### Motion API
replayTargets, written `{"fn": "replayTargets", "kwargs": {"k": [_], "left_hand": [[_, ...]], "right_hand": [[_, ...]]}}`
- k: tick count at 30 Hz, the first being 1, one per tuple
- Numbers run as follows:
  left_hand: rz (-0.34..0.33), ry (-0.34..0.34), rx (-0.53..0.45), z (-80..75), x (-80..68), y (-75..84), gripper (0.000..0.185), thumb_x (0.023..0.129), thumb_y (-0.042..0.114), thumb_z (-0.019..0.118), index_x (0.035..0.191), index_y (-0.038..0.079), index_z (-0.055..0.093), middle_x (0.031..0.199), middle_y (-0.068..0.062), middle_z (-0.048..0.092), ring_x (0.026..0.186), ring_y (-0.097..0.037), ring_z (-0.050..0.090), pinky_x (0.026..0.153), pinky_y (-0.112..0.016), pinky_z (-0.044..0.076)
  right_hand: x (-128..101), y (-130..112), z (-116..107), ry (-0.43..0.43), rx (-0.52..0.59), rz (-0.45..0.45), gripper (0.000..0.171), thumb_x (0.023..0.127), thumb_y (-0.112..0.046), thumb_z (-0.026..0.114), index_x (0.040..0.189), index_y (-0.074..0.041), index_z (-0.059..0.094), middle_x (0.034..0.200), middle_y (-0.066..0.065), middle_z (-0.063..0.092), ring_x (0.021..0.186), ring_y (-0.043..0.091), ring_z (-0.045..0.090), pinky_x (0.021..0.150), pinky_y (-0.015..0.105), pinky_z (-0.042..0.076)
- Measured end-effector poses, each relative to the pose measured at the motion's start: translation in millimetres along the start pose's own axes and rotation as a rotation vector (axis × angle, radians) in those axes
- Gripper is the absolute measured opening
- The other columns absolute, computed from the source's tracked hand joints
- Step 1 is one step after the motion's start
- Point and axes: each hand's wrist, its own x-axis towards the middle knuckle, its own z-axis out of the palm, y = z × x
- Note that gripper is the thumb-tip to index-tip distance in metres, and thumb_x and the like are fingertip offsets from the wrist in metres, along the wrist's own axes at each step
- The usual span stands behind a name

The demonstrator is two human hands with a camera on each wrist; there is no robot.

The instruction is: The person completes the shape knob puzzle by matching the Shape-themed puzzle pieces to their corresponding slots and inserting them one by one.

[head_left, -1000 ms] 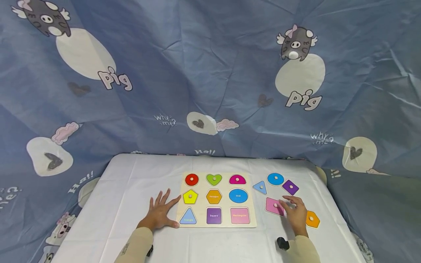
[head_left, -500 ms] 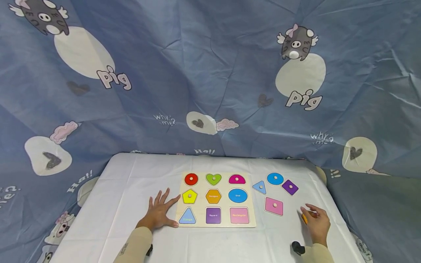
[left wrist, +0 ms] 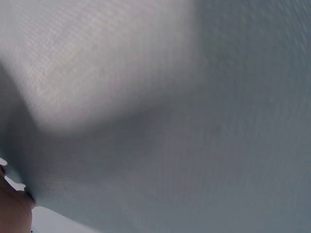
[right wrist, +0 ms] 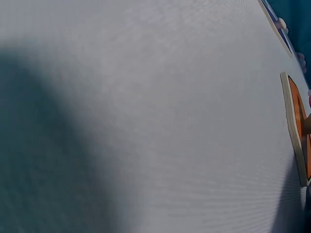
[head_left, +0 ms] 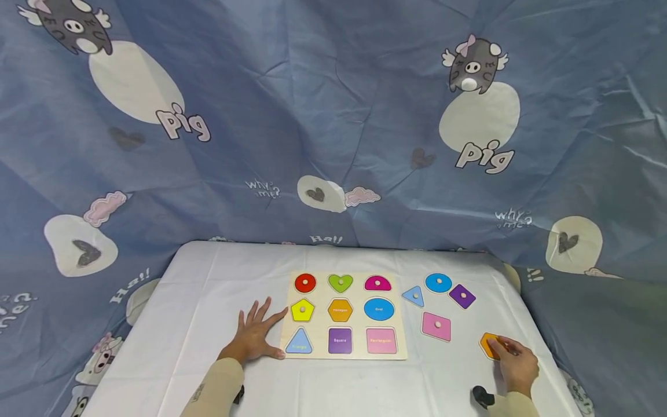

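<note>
On the table lies a wooden shape puzzle board (head_left: 359, 325). My left hand (head_left: 252, 339) is spread flat at its left edge, with thumb and forefinger tips right at the rim. The red circle (head_left: 305, 283), green heart (head_left: 340, 283), magenta half-circle (head_left: 377, 283) and yellow pentagon (head_left: 302, 310) pieces sit in the board with knobs up. Printed hexagon, oval, triangle, square and rectangle spaces show bare. At the right, my right hand (head_left: 518, 365) pinches the knob of the orange hexagon puzzle piece (head_left: 487, 346); fingers cover its right part. The right wrist view catches this piece (right wrist: 295, 109) edge-on.
Between board and right hand lie a light blue triangle (head_left: 414, 296), a blue oval (head_left: 439, 283), a purple square (head_left: 462, 296) and a pink rectangle (head_left: 436, 327). A white cloth covers the table (head_left: 333, 385). Behind hangs a blue pig-print curtain (head_left: 323, 116).
My right hand has moved right from over the pink rectangle to the orange hexagon and taken its knob. Half a second ago the hexagon was mostly hidden by the fingers. The left hand stays put.
</note>
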Motion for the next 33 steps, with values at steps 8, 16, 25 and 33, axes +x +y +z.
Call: {"fn": "replayTargets", "kwargs": {"k": [8,16,25,33], "left_hand": [[0.006,0.012,0.003,-0.9,0.9,0.6,0.108,0.051,0.051,0.089,0.145,0.029,0.042,0.159,-0.018,0.014,0.144,-0.046,0.003,0.110,-0.069,-0.003],[0.002,0.005,0.008,1.3,2.8,-1.4,0.108,0.050,0.053,0.088,0.145,0.030,0.042,0.160,-0.017,0.013,0.144,-0.045,0.002,0.110,-0.069,-0.003],[0.016,-0.001,0.002,-0.7,1.9,-1.1,0.108,0.051,0.054,0.087,0.146,0.030,0.041,0.160,-0.018,0.012,0.144,-0.046,0.002,0.110,-0.069,-0.003],[0.017,-0.008,0.000,-1.1,0.8,-2.3,0.108,0.052,0.055,0.087,0.146,0.029,0.041,0.159,-0.019,0.013,0.144,-0.046,0.003,0.110,-0.069,-0.003]], "right_hand": [[0.4,5.9,-2.6,0.013,-0.015,-0.050,0.037,0.080,-0.012,0.075,0.108,0.010,0.066,0.103,0.023,0.058,0.089,0.029,0.049,0.070,0.033,0.038],[-2.3,6.4,-3.7,-0.001,-0.070,-0.089,0.037,0.082,-0.011,0.072,0.109,0.012,0.064,0.111,0.026,0.055,0.095,0.034,0.048,0.071,0.036,0.038],[-5.1,6.7,-4.6,0.017,-0.069,-0.111,0.033,0.083,-0.009,0.071,0.107,0.013,0.065,0.109,0.025,0.056,0.090,0.032,0.048,0.068,0.032,0.037],[-11.6,2.2,0.7,0.044,-0.059,-0.157,0.030,0.081,-0.008,0.073,0.103,0.012,0.067,0.108,0.026,0.060,0.086,0.030,0.050,0.066,0.028,0.037]]}}
